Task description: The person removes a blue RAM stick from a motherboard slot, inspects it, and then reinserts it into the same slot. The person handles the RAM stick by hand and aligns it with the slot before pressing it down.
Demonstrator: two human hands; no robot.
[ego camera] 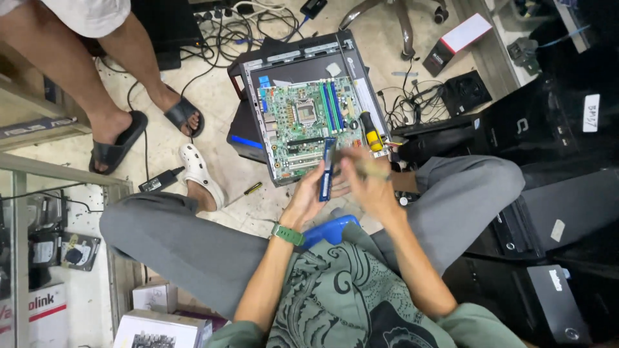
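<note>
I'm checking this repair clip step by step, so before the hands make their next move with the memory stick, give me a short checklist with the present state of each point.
1. Memory stick gripped: ok, the left hand holds it upright by its edge.
2. Right hand free: not ok, it is blurred and seems to hold a thin tool against the stick.
3. Motherboard exposed: ok, the case lies open on the floor.
4. Memory slots clear: cannot tell, too small to see.
5. Screwdriver off the board: not ok, it lies on the case's right edge beside the slots.
6. Stick's contacts clean: cannot tell.
</note>
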